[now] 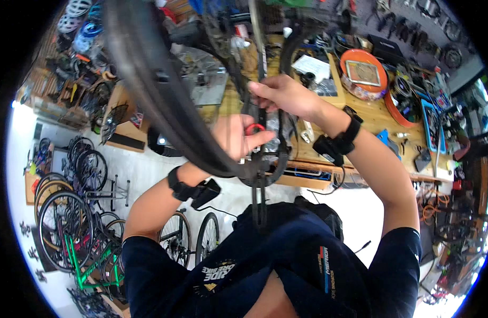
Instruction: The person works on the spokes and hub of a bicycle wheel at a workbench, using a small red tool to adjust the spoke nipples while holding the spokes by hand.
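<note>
A black bicycle wheel [167, 100], blurred, stands large in front of me, its tyre slanting across my left arm's side. Behind its spokes my left hand [233, 137] is closed round a small red curved piece [254, 127], thumb pointing right. Just above and to the right, my right hand [286, 94] is closed, thumb and forefinger pinched at a dark upright part of the bicycle. What lies between those fingertips is too small to make out. Dark bicycle parts [260, 168] hang below both hands, close to my apron.
Beyond the hands runs a wooden workbench [368, 114] with an orange round tray [363, 66], a blue tray [432, 127] and loose parts. Several bicycles stand at left, including a green frame [77, 270]. Helmets [77, 24] sit far left. A strapped black device is on each wrist.
</note>
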### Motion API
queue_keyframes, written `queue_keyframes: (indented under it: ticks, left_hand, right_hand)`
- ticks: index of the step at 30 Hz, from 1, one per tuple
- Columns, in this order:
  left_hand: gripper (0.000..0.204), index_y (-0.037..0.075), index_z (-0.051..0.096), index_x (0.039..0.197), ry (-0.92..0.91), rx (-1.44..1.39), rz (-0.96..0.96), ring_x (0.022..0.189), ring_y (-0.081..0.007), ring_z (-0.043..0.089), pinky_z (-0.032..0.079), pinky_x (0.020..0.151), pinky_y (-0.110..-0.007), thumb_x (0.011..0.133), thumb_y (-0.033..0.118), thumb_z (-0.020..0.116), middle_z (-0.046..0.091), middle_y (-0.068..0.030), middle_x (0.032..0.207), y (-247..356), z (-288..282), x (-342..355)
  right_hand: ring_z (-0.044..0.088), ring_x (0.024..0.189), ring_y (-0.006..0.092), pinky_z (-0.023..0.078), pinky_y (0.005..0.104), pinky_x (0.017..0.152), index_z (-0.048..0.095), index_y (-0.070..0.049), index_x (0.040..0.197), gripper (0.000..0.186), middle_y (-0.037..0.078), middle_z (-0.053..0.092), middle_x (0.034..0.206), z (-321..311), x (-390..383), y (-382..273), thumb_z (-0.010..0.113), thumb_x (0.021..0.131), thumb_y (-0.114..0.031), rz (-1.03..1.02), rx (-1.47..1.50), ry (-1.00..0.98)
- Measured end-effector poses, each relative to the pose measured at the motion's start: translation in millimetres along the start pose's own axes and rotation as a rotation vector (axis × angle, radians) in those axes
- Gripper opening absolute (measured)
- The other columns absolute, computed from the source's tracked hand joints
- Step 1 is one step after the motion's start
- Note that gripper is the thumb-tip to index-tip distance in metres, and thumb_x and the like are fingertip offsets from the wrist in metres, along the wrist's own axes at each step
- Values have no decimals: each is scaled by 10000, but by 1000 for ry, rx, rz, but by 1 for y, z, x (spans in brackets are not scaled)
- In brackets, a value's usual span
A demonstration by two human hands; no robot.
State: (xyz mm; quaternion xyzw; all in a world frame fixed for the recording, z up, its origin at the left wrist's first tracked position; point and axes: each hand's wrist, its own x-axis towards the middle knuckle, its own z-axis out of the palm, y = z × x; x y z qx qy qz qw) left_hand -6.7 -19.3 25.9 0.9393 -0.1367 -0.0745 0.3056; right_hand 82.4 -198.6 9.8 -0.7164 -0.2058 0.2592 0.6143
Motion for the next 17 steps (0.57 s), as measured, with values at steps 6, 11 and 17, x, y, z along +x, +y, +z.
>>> queue_keyframes:
  ticks: [6,11,17]
  left_hand:
    - [335,2,553,688,-55,-249,-4,564,-75,416,340,500,-278,820,240,747,498,0,577,19,-4,-7]
    - [184,-13,628,934,-140,-605,-112,739,-65,555,435,668,-213,840,124,707,624,-2,804,11,0,-10]
    - [311,1,606,1082,-107,-719,-161,793,-104,606,463,726,-223,864,202,697,643,-29,850,-1,2,-26]
  right_hand:
    - [650,841,154,514,266,706,622,-3,1087,513,79,644,971,-70,-46,-1,564,923,-486,110,-264,-100]
    - [665,843,323,522,384,768,615,54,1059,509,202,673,980,-211,-101,157,633,874,-420,605,-1051,219]
    - [399,1341,315,335,412,1107,294,-121,1484,868,204,361,1476,-274,-211,307,726,767,-351,781,-1167,371]
